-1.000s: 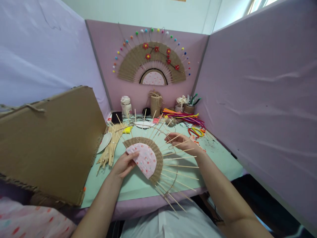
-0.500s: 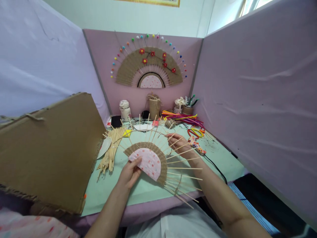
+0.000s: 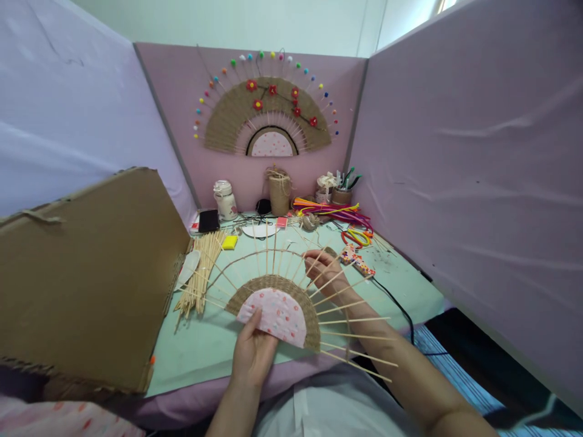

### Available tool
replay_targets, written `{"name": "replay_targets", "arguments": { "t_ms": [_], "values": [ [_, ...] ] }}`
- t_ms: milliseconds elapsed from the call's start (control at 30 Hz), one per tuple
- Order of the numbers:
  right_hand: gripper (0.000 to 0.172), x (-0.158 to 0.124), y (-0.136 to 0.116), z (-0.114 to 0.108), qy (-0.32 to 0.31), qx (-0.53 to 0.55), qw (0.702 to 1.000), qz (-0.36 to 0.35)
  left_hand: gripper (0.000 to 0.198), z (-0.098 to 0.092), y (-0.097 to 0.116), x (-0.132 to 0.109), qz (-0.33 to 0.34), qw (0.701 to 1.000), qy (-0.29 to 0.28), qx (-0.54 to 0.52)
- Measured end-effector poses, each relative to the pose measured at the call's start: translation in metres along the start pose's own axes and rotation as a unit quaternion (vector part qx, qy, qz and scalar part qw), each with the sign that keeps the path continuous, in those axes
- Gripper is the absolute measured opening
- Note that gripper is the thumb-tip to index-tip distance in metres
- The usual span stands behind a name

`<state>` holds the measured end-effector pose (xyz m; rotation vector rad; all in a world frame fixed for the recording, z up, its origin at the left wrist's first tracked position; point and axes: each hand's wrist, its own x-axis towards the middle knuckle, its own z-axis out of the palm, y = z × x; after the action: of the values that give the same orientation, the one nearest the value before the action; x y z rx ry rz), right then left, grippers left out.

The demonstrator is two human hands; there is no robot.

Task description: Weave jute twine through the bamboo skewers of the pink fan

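My left hand [image 3: 255,353] grips a half-round fan frame by its pale pink, red-dotted centre panel [image 3: 279,314], thumb on the front and fingers behind. Around the panel runs a woven brown band [image 3: 272,281], from which thin wooden sticks [image 3: 353,320] spread outward. A strand of brown twine [image 3: 246,257] arcs across the sticks on the left and upper side. At the top right of the fan, the fingers of my right hand [image 3: 324,272] are pinched together on the twine among the sticks. Some of those fingers are partly hidden by sticks.
A bundle of wooden sticks [image 3: 204,267] lies left, beside a large cardboard sheet [image 3: 91,279]. A patterned glue gun [image 3: 358,261] with a black cord and scissors [image 3: 357,237] lie right. Behind stand a white jar [image 3: 225,201] and twine-wrapped container [image 3: 279,193]. A finished fan [image 3: 228,121] hangs on the back panel.
The fan has turned more upright and shifted slightly right and nearer, with my left hand on it. My right hand stays at the twine, slightly lower. The camera view has shifted slightly.
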<state>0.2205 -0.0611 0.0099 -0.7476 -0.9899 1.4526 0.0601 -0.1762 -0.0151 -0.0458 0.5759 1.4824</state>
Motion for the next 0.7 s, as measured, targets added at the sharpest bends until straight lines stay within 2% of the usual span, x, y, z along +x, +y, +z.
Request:
{"name": "replay_targets", "arguments": {
  "t_ms": [100, 233, 367, 467, 700],
  "values": [
    [0.028, 0.001, -0.008, -0.004, -0.009, -0.063, 0.998, -0.022, 0.040, 0.000, 0.006, 0.002, -0.004, 1.000, 0.006, -0.008],
    [0.024, -0.001, -0.030, -0.012, -0.035, -0.178, 0.981, -0.068, 0.037, -0.001, 0.015, 0.002, 0.023, 1.000, 0.020, -0.006],
    [0.023, -0.004, -0.057, -0.017, -0.097, -0.269, 0.955, -0.074, 0.040, -0.005, 0.020, 0.000, 0.055, 0.998, 0.008, 0.015],
    [0.025, -0.005, -0.070, -0.023, -0.143, -0.301, 0.941, -0.064, 0.041, -0.007, 0.021, -0.002, 0.070, 0.997, 0.018, 0.019],
    [0.023, -0.001, -0.090, -0.043, -0.178, -0.339, 0.921, -0.071, 0.041, -0.014, 0.028, -0.006, 0.108, 0.992, 0.040, 0.040]
  ]
}}
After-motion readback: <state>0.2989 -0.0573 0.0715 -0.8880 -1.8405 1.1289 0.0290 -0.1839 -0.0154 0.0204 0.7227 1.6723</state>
